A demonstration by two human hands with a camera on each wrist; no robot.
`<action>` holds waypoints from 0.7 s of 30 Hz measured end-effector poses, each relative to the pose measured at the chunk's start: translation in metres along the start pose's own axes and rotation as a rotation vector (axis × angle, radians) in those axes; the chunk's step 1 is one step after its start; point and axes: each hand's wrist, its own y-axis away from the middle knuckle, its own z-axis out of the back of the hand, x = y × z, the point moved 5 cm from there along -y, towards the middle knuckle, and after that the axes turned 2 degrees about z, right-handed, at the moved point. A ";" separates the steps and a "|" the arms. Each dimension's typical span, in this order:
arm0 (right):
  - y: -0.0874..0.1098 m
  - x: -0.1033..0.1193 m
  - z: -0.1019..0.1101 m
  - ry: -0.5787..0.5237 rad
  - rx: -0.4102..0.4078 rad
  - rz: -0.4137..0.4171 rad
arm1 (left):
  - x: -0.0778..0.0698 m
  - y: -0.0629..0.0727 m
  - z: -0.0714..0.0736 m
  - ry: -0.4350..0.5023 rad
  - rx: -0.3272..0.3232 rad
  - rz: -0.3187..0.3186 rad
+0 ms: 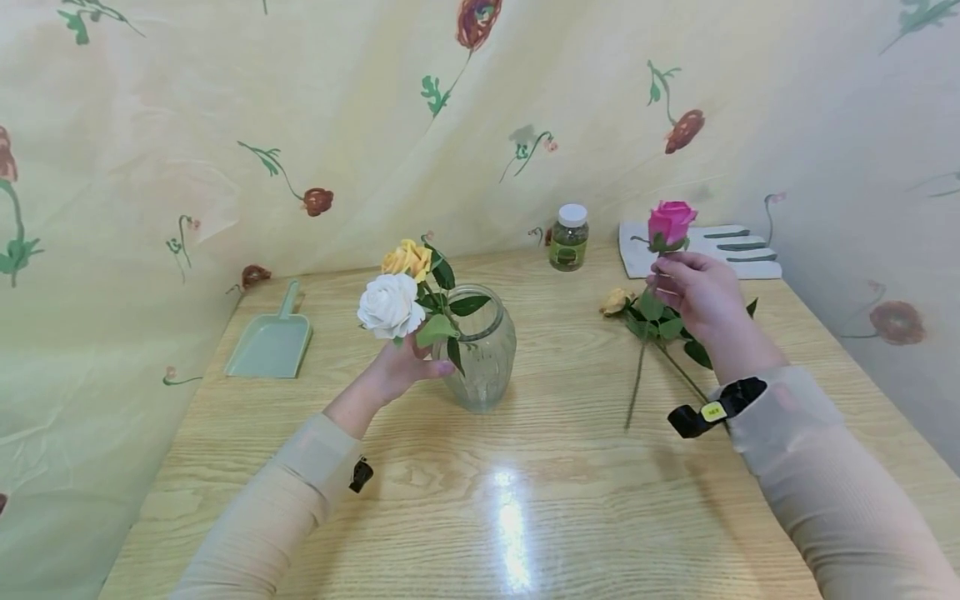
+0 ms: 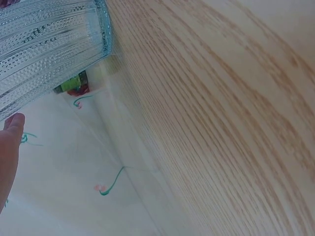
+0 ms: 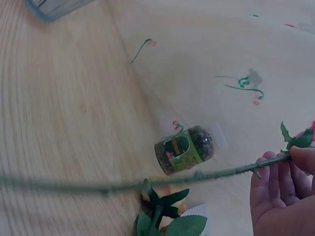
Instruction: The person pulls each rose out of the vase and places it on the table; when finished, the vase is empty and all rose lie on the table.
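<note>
A clear ribbed glass vase [image 1: 483,367] stands upright on the table, a white rose [image 1: 391,307] and a yellow rose [image 1: 407,260] leaning out over its left rim. My left hand [image 1: 401,364] holds the vase from its left side, thumb toward the front and the other fingers mostly hidden. On the right, my right hand [image 1: 701,292] pinches a pink rose [image 1: 672,223] just below its bloom. The rose's stem [image 3: 216,175] hangs down, bare near the lower end. Beneath that hand lies a pale yellow rose [image 1: 617,301] with dark green leaves.
A jar with a white lid [image 1: 568,242] stands at the back of the table [image 1: 420,500]. Behind my right hand lies a white piece with dark slots [image 1: 738,263]. A pale green dustpan [image 1: 272,343] is at the left. Flower-patterned cloth hangs behind and at the sides.
</note>
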 end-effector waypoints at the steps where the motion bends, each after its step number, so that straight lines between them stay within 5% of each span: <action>1: -0.001 -0.001 0.000 0.039 0.010 0.004 | 0.000 0.000 0.000 -0.007 0.000 0.000; 10: -0.007 -0.014 0.005 0.318 0.030 0.035 | -0.001 -0.001 -0.001 0.019 0.007 -0.012; 17: -0.008 -0.024 0.006 0.700 -0.013 0.091 | -0.002 0.000 -0.004 0.041 0.004 0.003; 21: -0.008 -0.030 0.006 0.821 -0.024 0.070 | -0.004 0.001 -0.006 0.043 0.008 -0.025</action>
